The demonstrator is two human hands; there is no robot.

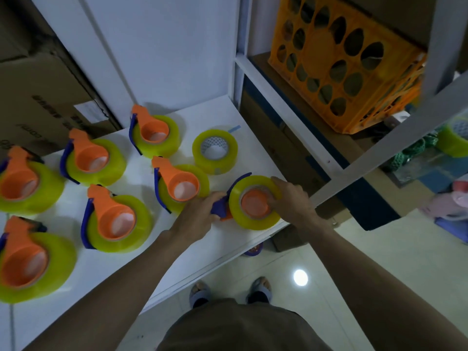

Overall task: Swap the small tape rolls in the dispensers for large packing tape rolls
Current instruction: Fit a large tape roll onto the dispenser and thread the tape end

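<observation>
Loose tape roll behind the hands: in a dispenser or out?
Out. The loose tape roll lies flat on the white table, its patterned core empty, no orange dispenser in it.

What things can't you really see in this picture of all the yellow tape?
- Head view: the blue handle end of the orange tape dispenser being worked on is covered by the left hand.
- Whether its yellow packing tape roll is fully seated: the right hand hides that side.
- Contents of the orange plastic crate: too dark.
- Print on the brown cardboard box: blurred.
- The yellow roll at the right edge: cut off.
</observation>
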